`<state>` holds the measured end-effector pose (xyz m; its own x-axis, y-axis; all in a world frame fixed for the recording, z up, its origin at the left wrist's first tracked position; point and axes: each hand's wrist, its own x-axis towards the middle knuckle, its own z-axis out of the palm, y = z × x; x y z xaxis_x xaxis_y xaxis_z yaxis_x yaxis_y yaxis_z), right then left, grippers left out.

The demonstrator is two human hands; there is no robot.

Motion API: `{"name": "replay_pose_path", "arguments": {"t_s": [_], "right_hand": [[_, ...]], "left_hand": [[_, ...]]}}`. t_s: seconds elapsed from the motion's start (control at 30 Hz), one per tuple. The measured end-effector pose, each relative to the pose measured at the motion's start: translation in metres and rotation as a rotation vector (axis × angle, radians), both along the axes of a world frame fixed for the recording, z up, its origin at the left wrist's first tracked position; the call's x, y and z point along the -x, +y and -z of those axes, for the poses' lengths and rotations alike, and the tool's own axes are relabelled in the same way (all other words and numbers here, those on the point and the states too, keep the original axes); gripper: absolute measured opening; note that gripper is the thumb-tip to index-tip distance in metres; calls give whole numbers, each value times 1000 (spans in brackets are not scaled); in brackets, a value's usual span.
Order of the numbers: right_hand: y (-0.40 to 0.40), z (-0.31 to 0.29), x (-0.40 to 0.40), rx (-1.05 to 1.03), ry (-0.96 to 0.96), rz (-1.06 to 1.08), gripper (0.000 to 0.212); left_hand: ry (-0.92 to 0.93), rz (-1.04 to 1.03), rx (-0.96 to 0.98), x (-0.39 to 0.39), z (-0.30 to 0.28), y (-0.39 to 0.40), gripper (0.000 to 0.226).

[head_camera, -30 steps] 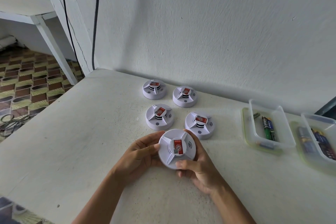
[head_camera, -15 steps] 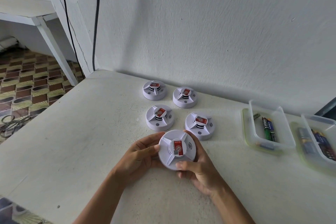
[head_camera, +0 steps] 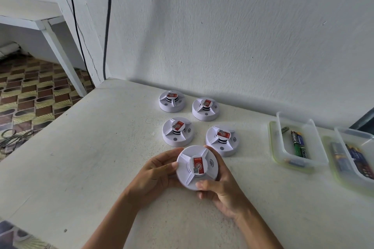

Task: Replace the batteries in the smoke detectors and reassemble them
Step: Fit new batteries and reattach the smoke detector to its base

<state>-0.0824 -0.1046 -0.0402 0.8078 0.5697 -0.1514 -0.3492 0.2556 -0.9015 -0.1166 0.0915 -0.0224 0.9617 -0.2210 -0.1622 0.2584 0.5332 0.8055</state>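
From the head view, little differs from half a second back: I see the same smoke detector point(head_camera: 197, 168) held in both hands, face up with its red label toward me, and it has barely shifted. My left hand point(head_camera: 155, 174) curls round its left rim, thumb lying on the top edge, so that grip is closed on the detector. My right hand point(head_camera: 220, 188) cups the right and near side, thumb pressed on the near rim, also gripping it. The detector sits just above the counter point(head_camera: 81, 157), near the middle of its front half.

Four more detectors stay where they were, standing on the counter behind the held one: the far left detector point(head_camera: 171, 101), the far right detector point(head_camera: 206, 108), the near left detector point(head_camera: 177, 131) and the near right detector point(head_camera: 222, 140). The near right one is just beside my right fingertips; the near left one is close behind my left hand.

To the right, well apart from the hands, a clear tray point(head_camera: 315, 159) holds batteries point(head_camera: 298, 143), and a second tray point(head_camera: 344, 141) runs off the right edge of the frame. The wall point(head_camera: 242, 36) closes the back of the counter just behind the far detectors. The counter's left edge falls away to patterned floor point(head_camera: 30, 95). Bare counter lies open left of my hands and between my right hand and the trays.
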Motion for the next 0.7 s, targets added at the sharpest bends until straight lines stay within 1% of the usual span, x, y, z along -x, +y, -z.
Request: {"name": "replay_pose_path", "arguments": {"t_s": [0.4,0.7], "right_hand": [[0,-1,0,-11,-3,-6,80],[0,-2,0,-6,-4,0,84]], "left_hand": [[1,-3,-20,0,1,0,61],[-4,4,-20,0,2,1,62]]}}
